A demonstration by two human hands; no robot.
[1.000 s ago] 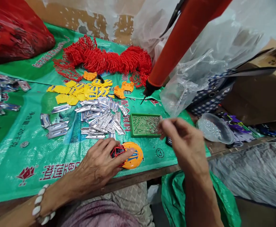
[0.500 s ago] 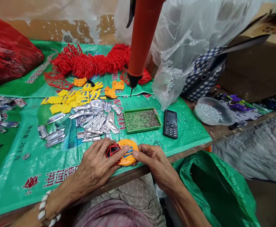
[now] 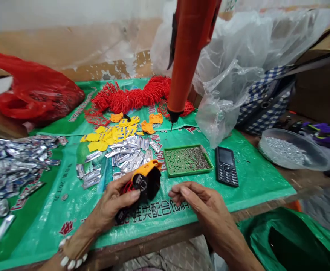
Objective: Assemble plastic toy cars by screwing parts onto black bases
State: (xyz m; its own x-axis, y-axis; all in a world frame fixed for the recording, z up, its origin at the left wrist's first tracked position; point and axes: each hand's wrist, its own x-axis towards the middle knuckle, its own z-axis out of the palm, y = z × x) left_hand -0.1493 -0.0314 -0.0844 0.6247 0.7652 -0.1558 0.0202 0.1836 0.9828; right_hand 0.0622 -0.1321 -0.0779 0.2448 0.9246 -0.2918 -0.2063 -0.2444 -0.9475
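Orange-black toy point(image 3: 145, 180), left fingers point(image 3: 133, 195) clasped around it

- Green woven sheet point(image 3: 252, 177): covers the table; I read red printed characters along its near edge.
- Red lattice parts point(image 3: 131, 98): heaped at the far edge, with yellow pieces point(image 3: 108, 133) just in front of them.
- Silver foil packets point(image 3: 128, 152): spread at centre; I see a larger heap point(image 3: 9, 165) on the left.
- Green tray point(image 3: 168, 167): holds many small screws; a black phone point(image 3: 226, 171) lies just to its right.
- Orange tool point(image 3: 187, 56): hangs tip-down over the sheet, behind the tray.
- Clear bowl point(image 3: 292, 152): far right, off the sheet, holding small silvery bits.
- Red bag point(image 3: 35, 94): far left, with a clear plastic bag point(image 3: 238, 64) and a checked bag point(image 3: 263, 101) at the far right.
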